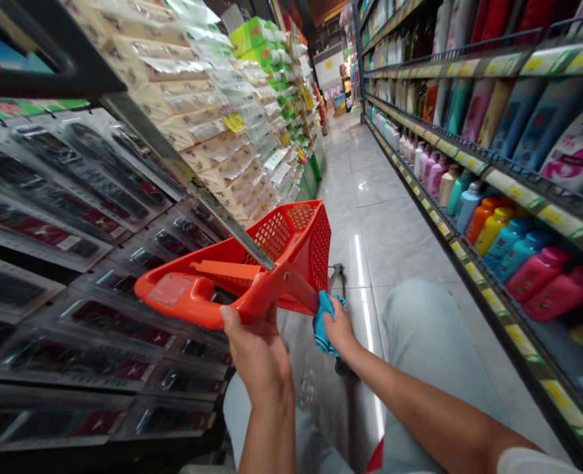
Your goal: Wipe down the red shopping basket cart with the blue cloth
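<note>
An orange plastic shopping basket [251,311] with pierced walls tilts in front of me, its wheels [338,268] partly visible at the far end. My left hand [264,362] is closed around its near rim, thumb on top and fingers hidden beneath. A blue cloth [322,329] is bunched in my right hand [340,327], pressed against the basket's lower right side. From the basket a metal pull bar [187,178] runs up and left to a black handle [74,72]. An orange folding carry handle [226,268] lies across the basket's opening.
Packaged knife-like goods [88,178] hang on the rack close at left, and stacked tissue packs [187,85] rise behind. Shelves of bottles [499,217] line the right side. A tiled aisle floor [370,191] runs ahead between them. My bent knee [424,329] is at right.
</note>
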Available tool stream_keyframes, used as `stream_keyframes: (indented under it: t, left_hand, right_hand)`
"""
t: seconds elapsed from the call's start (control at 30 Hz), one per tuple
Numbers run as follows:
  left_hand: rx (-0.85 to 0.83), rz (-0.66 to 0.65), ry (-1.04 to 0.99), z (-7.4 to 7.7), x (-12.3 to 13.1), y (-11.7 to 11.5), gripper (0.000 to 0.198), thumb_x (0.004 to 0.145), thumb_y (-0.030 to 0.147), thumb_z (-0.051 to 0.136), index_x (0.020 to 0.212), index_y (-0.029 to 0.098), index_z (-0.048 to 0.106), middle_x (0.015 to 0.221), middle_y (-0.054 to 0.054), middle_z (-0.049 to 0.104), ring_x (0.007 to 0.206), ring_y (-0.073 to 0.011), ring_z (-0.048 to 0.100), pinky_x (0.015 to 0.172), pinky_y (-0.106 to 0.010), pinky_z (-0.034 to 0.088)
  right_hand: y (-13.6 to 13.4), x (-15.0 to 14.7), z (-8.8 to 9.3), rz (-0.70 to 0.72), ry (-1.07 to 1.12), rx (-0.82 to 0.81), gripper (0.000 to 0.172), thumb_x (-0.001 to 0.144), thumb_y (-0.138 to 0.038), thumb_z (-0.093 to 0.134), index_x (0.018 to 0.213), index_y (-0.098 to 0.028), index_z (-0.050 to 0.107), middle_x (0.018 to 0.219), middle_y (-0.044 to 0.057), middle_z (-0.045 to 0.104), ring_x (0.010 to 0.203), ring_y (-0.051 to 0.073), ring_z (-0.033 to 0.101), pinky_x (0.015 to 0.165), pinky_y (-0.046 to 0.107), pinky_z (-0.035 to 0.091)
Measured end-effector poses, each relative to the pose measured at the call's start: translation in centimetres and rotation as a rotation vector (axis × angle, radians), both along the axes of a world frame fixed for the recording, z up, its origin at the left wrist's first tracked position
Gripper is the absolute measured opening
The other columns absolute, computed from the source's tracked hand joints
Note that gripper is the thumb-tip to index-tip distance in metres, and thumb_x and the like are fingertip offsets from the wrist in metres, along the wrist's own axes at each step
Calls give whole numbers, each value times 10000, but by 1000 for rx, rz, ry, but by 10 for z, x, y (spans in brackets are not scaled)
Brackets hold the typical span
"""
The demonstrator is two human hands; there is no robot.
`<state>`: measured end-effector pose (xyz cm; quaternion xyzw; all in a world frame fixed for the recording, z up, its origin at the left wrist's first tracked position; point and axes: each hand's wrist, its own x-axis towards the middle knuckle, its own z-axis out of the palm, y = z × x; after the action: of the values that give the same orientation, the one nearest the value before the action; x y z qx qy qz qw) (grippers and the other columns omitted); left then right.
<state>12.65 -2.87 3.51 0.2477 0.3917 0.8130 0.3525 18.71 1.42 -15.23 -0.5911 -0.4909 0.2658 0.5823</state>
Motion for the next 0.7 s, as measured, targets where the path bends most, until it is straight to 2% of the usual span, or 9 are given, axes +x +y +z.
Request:
stream_keyframes:
  t: [0.07, 0.13, 0.2, 0.27, 0.37, 0.43, 0.5, 0.6, 0.7]
  left_hand:
    - [8, -10, 48, 0, -1, -1, 441, 828, 579, 691, 1059, 205, 724, 930, -49, 777, 954, -212, 737, 943, -395, 571]
    - [7, -31, 90, 0, 1, -5, 460, 826, 589, 684, 1031, 180, 729, 943, -66, 781, 942, -215, 744, 914, -365, 581]
    - [-1, -25, 116, -1, 2, -11, 473, 824, 601, 675, 996, 163, 729, 958, -77, 780, 917, -212, 748, 874, -337, 588]
    - [-10, 4, 112, -2, 1, -17, 443, 808, 590, 695, 928, 164, 718, 889, -54, 771, 850, -201, 746, 853, -345, 597]
    - [-27, 38, 63, -4, -5, -24, 363, 786, 529, 725, 865, 177, 687, 749, 4, 726, 757, -177, 724, 852, -386, 605]
    - [-38, 56, 41, -4, -9, -28, 334, 782, 499, 721, 873, 180, 679, 731, 18, 715, 745, -172, 717, 833, -382, 607]
    - [-43, 67, 39, -4, -12, -30, 336, 776, 496, 719, 890, 182, 676, 759, 12, 730, 763, -180, 726, 800, -359, 608]
    - [-88, 49, 43, -2, -18, -31, 391, 733, 538, 724, 864, 173, 672, 751, -20, 748, 708, -196, 728, 687, -316, 599]
    - [-118, 34, 22, 2, -29, -28, 379, 693, 530, 726, 815, 177, 658, 722, -20, 747, 716, -223, 739, 693, -349, 609]
  right_hand:
    - [-5, 0, 37, 2, 7, 91, 487, 876, -197, 460, 1347, -154, 574, 1250, 159, 664, 1166, 272, 635, 1007, 460, 531]
    - [-13, -1, 80, 55, -19, 356, 508, 915, -214, 487, 1423, -212, 515, 1378, 123, 607, 1276, 248, 579, 1093, 452, 479]
    - [-17, -2, 106, 119, -85, 560, 515, 921, -191, 496, 1431, -263, 511, 1397, 83, 601, 1299, 228, 563, 1120, 440, 461]
    - [-15, 0, 108, 97, -101, 597, 507, 923, -180, 487, 1422, -264, 522, 1371, 86, 615, 1274, 233, 576, 1100, 451, 478]
    - [-6, 5, 86, -69, -35, 382, 442, 927, -202, 460, 1352, -205, 580, 1232, 131, 661, 1140, 262, 630, 1000, 488, 538]
    - [-10, 6, 79, -125, -16, 297, 421, 928, -210, 458, 1323, -194, 601, 1193, 137, 660, 1099, 259, 640, 973, 487, 552]
    - [-25, 5, 88, -59, -61, 379, 450, 926, -203, 472, 1364, -220, 576, 1276, 128, 628, 1175, 249, 615, 1025, 477, 530]
    - [-45, 2, 109, 118, -214, 638, 511, 915, -189, 496, 1414, -286, 542, 1381, 89, 577, 1285, 238, 556, 1085, 460, 496]
    - [-32, 7, 109, 136, -246, 686, 504, 903, -174, 496, 1388, -288, 575, 1338, 80, 607, 1248, 231, 574, 1076, 442, 502]
